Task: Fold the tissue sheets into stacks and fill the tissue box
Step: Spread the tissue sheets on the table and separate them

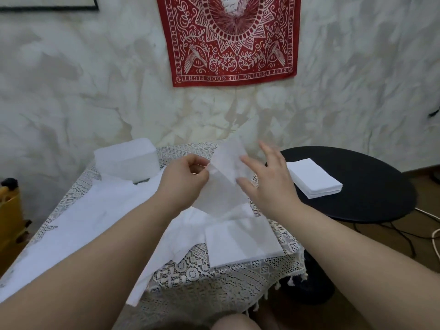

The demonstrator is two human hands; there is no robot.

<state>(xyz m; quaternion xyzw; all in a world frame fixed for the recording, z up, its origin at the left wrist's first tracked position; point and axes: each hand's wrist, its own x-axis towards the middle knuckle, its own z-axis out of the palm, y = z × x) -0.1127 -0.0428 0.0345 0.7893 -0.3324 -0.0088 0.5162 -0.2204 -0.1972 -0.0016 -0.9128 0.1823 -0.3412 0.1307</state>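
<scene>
My left hand (184, 179) pinches the left edge of a thin white tissue sheet (226, 177), held up above the lace-covered table (214, 277). My right hand (266, 182) is beside the sheet with fingers spread, its thumb and fingertips touching the sheet's right side. Below the hands lies a folded stack of tissues (242, 241) on the table. A long strip of unfolded tissue (90, 222) trails across the table to the left. A thick white block of tissue (126, 159) stands at the table's far left. No tissue box is visible.
A second folded tissue stack (314, 178) lies on a black round side table (371, 186) at the right. A red bandana (228, 39) hangs on the wall. A yellow object (9, 220) stands at the left edge. Cables (428, 234) run on the floor at the right.
</scene>
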